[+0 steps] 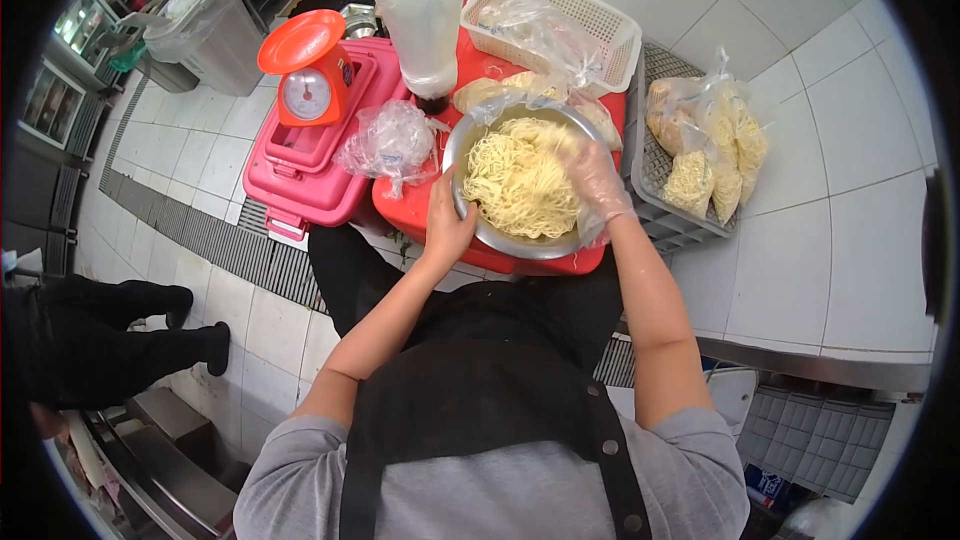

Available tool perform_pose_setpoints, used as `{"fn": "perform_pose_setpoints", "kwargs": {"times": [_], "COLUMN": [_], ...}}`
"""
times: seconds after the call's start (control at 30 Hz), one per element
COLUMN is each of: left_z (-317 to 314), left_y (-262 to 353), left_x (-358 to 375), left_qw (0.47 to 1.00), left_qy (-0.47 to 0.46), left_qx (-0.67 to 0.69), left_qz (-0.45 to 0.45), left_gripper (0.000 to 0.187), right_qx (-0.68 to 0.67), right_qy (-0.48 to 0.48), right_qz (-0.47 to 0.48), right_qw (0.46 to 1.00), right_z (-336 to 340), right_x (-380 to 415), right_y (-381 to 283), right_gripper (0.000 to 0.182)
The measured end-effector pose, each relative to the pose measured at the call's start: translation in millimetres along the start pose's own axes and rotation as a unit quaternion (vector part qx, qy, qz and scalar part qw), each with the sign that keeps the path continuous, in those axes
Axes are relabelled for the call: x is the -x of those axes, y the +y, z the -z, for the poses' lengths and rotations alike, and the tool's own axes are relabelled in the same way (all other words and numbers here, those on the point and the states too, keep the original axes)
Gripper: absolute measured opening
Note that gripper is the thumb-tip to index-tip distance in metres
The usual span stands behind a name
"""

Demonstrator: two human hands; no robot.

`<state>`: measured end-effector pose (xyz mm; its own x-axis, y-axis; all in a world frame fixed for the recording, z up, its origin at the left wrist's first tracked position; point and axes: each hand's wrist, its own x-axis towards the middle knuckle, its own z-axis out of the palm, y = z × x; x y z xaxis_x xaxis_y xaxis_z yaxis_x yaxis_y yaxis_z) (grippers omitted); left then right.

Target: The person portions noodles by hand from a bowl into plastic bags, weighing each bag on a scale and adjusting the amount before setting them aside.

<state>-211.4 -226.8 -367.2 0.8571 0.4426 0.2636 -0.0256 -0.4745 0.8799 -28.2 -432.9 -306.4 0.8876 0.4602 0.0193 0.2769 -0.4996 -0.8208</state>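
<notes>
A metal bowl (pixel 463 147) full of pale yellow noodles (pixel 525 180) sits on a red surface (pixel 397 202) in front of me. My left hand (pixel 449 223) grips the bowl's near left rim, bare-skinned, with the thumb at the inner edge. On the opposite side, my right hand (pixel 597 183) wears a clear plastic glove and reaches in at the right edge of the noodles. Its fingers are blurred and partly lost among the strands. Just behind the bowl lie plastic bags of noodles (pixel 535 88), and a crumpled clear bag (pixel 392 143) lies left of it.
An orange dial scale (pixel 306 70) stands on a pink lidded box (pixel 310 180) at the left. Behind are a tall translucent container (pixel 420 30) and a white basket (pixel 625 35). Bagged noodles (pixel 735 135) rest on a grey crate (pixel 650 185). Another person's legs (pixel 130 340) show far left.
</notes>
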Motion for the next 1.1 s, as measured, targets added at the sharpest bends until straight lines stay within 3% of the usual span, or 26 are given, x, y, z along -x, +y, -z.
{"fn": "perform_pose_setpoints", "kwargs": {"times": [0.03,0.1,0.13,0.17,0.23,0.27,0.33,0.47,0.5,0.57,0.6,0.7,0.8,0.87,0.9,1.0,1.03,1.1], "left_z": [0,-1,-3,-5,-6,-5,-5,-7,-8,-7,-6,-3,-6,-8,-9,-6,-5,-5], "left_y": [-1,-3,-4,-6,-6,-5,-6,-8,-7,-4,-3,-3,-5,-6,-6,-3,-5,-9], "left_x": [2,2,2,3,3,2,1,3,4,2,2,2,3,2,2,2,3,3], "left_qw": [1.000,1.000,1.000,1.000,1.000,1.000,1.000,1.000,1.000,1.000,1.000,1.000,1.000,1.000,1.000,1.000,1.000,1.000], "left_qy": [0.000,0.005,0.006,0.012,0.017,0.013,0.011,0.022,0.020,0.019,0.020,0.020,0.028,0.028,0.026,0.024,0.023,0.019], "left_qx": [0.000,-0.004,-0.003,-0.011,-0.018,-0.019,-0.020,-0.017,-0.012,-0.013,-0.016,-0.004,0.001,-0.006,-0.012,-0.005,-0.006,-0.010], "left_qz": [0.003,0.000,0.000,-0.002,-0.003,-0.005,-0.006,-0.014,-0.009,-0.008,-0.006,-0.011,-0.013,-0.010,-0.005,-0.015,-0.017,-0.009], "left_gripper": [0.071,0.070,0.070,0.070,0.070,0.070,0.070,0.071,0.071,0.071,0.071,0.071,0.072,0.072,0.073,0.073,0.073,0.073], "right_qx": [0.014,-0.046,-0.106,-0.147,-0.174,-0.180,-0.258,-0.236,-0.193,-0.120,0.066,0.158,0.153,0.305,0.295,0.380,0.287,0.221], "right_qy": [0.004,0.087,0.083,0.082,0.103,0.149,0.089,0.068,0.079,-0.069,-0.113,0.027,-0.040,-0.176,-0.181,-0.111,-0.132,-0.119], "right_qz": [-0.016,0.132,0.057,0.042,0.071,-0.015,0.105,0.076,-0.002,0.116,0.133,0.081,0.108,0.073,0.087,0.140,0.114,0.105], "right_qw": [1.000,0.986,0.989,0.985,0.977,0.972,0.956,0.966,0.978,0.984,0.982,0.984,0.982,0.933,0.934,0.908,0.942,0.962], "right_z": [21,21,36,43,58,66,82,88,80,68,66,40,10,-22,-39,-51,-42,-28], "right_x": [9,-4,11,16,17,27,18,24,19,11,12,30,33,38,39,39,29,5], "right_y": [-56,-40,-99,-121,-148,-185,-173,-171,-157,-126,-124,-102,-85,-72,-36,-40,-35,-20], "right_gripper": [0.036,0.034,0.037,0.038,0.041,0.039,0.043,0.057,0.053,0.053,0.041,0.018,0.020,0.022,0.026,0.029,0.029,0.029]}}
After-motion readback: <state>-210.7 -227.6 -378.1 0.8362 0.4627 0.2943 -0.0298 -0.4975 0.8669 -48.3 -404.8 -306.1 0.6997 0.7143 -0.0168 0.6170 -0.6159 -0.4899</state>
